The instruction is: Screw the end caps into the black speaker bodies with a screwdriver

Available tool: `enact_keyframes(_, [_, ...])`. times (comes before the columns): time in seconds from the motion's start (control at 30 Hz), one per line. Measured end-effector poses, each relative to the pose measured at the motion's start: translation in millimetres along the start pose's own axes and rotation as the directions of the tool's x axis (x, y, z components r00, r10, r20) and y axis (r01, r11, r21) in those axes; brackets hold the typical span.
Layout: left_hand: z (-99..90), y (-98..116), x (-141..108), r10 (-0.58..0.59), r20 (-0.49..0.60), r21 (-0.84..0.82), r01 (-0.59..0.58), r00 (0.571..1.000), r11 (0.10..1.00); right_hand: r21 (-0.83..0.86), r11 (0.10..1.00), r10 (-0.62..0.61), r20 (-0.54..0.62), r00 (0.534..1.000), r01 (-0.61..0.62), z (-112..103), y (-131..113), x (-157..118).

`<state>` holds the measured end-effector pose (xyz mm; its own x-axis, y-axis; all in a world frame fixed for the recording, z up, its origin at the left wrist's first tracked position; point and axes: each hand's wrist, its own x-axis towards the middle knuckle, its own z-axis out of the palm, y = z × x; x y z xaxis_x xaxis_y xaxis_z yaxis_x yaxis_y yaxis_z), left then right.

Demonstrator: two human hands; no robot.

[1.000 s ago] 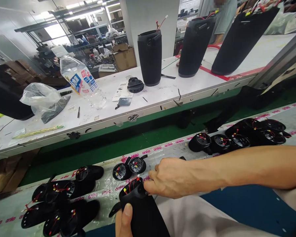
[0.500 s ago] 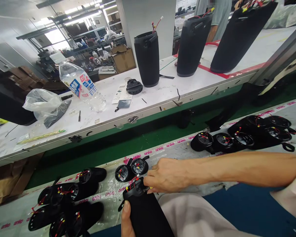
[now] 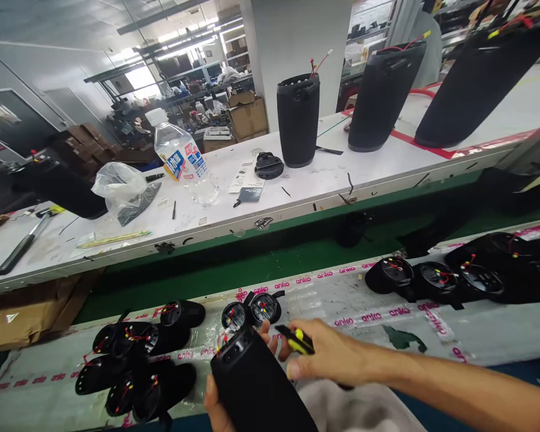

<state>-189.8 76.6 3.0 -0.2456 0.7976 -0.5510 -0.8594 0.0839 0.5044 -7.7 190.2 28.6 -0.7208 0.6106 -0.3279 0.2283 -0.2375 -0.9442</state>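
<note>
A black fabric-covered speaker housing lies tilted in front of me, its open end up, with thin red wires at the rim. My left hand is wrapped around it, thumb on the near side and fingertips showing past the far side. In my right hand, just right of that open end, is a black and yellow utility knife, apparently held between thumb and fingers. Two similar housings stand close behind the one I hold, with red and yellow connectors inside.
More housings lie in a cluster at left and in a row at right on the plastic-covered lower bench. The white upper table carries a plastic bottle, a hammer, a round black cap and upright housings.
My right hand has drawn back from the housing's rim, and the utility knife in it now shows. The housing has turned in my left hand. The camera view has swung left.
</note>
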Motion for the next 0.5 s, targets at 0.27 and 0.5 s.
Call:
enact_keyframes(0.27, [-9.3,5.6,21.9,0.070,-0.196,0.245,-0.020,0.978,0.969,-0.158,0.985,0.033,-0.205,0.978,-0.067,28.7,-3.4,3.9])
enact_keyframes(0.5, [-28.1,9.6,16.6,0.172,-0.156,0.185,-0.142,0.973,0.972,-0.604,0.790,-0.214,-0.106,0.971,0.108,38.7,-18.6,-28.7])
